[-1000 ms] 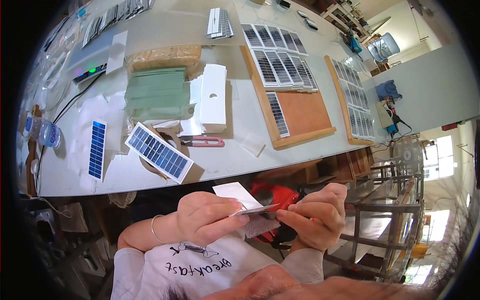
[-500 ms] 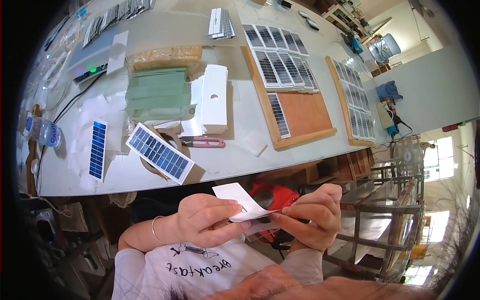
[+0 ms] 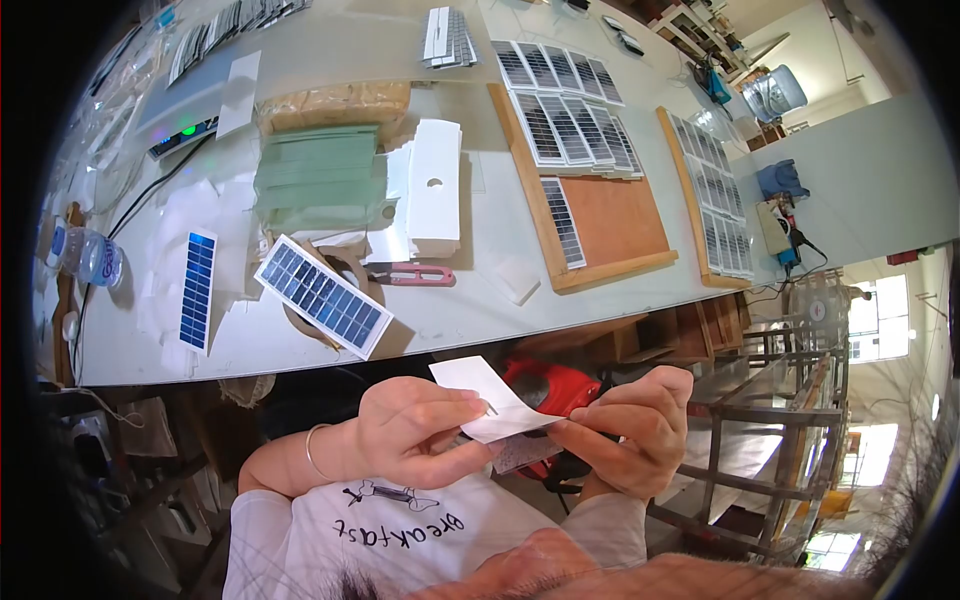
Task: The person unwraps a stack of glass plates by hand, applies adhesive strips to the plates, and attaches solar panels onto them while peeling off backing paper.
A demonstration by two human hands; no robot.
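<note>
In front of my shirt, my left hand point(image 3: 425, 430) pinches a thin white sheet point(image 3: 485, 390) by its lower left side. A small dark slit or metal strip shows beside the thumb. My right hand point(image 3: 635, 430) is closed on the sheet's right corner, which curves up. Under the sheet a greyish speckled layer point(image 3: 525, 453) shows; whether it is joined to the sheet I cannot tell. On the table edge beyond, a small blue solar panel point(image 3: 325, 297) rests tilted on a tape roll point(image 3: 298, 320). Another narrow solar panel point(image 3: 197, 292) lies left of it.
Pink-handled snips point(image 3: 415, 274) lie near a stack of white strips point(image 3: 435, 190) and a pile of green sheets point(image 3: 315, 180). A wooden tray point(image 3: 615, 267) holds several panels; a second tray point(image 3: 725, 280) stands right. A water bottle point(image 3: 95, 258) is at left. A red stool point(image 3: 540, 385) stands below.
Both hands keep their hold on the sheet. Its right part bends up a little more, and the right hand has shifted slightly right. The view has moved slightly.
</note>
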